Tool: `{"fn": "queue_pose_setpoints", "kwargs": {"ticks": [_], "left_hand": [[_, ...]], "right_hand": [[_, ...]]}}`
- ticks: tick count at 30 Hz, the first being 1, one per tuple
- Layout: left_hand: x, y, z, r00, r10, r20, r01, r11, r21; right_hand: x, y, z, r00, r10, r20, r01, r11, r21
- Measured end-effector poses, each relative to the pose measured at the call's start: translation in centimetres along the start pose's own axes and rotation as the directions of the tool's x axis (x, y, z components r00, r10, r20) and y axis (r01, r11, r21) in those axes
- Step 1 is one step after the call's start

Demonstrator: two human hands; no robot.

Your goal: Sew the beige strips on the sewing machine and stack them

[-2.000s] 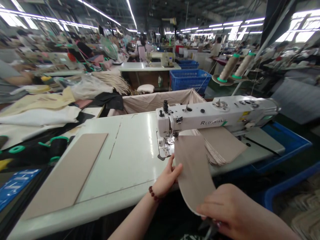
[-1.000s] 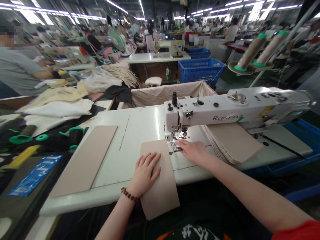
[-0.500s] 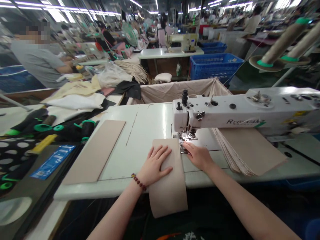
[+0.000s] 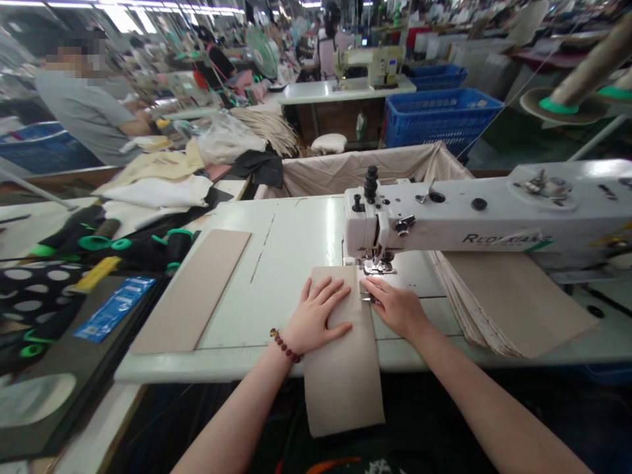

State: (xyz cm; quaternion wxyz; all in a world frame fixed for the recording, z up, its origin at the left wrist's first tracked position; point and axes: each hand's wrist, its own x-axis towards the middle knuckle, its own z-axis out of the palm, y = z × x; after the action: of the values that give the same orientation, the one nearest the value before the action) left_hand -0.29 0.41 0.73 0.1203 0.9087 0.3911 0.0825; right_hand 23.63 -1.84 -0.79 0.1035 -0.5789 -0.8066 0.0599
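Note:
A long beige panel (image 4: 343,388) lies lengthwise on the sewing table, its near end hanging over the front edge. Flat on it, fingers spread, rests my left hand (image 4: 318,313), with a beaded bracelet at the wrist. Just right of the panel's far part is my right hand (image 4: 395,306), fingers together and curled down. A small shiny metal piece with two prongs (image 4: 366,297) pokes out below its fingertips; whether I hold it or it belongs to the machine, I cannot tell. The presser foot (image 4: 379,264) of the white sewing machine (image 4: 434,214) stands just beyond these fingers.
Another beige panel (image 4: 197,289) lies at the table's left. A stack of beige panels (image 4: 518,303) sits right, partly under the machine arm. Thread spools (image 4: 180,247) and a blue packet (image 4: 114,308) lie farther left. Behind is a cloth-lined bin (image 4: 355,168); a co-worker (image 4: 83,112) is at far left.
The camera view has shifted a little, so the table and machine sit slightly differently. My left hand still lies flat on the panel, and my right hand stays beside its edge near the presser foot.

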Motion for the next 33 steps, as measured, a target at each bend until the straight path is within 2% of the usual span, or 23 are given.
{"fn": "queue_pose_setpoints", "kwargs": {"ticks": [24,33], "left_hand": [[-0.06,-0.39,-0.23,1.0,-0.013,-0.011,0.012,0.996,-0.084],[-0.17,-0.43,-0.33,1.0,-0.016,-0.014,0.015,0.995,-0.101]], "right_hand": [[0.16,-0.15,-0.11,0.999,0.034,0.034,-0.033,0.999,-0.026],[0.02,-0.08,0.06,1.0,0.025,0.003,-0.025,1.0,0.01]]}}
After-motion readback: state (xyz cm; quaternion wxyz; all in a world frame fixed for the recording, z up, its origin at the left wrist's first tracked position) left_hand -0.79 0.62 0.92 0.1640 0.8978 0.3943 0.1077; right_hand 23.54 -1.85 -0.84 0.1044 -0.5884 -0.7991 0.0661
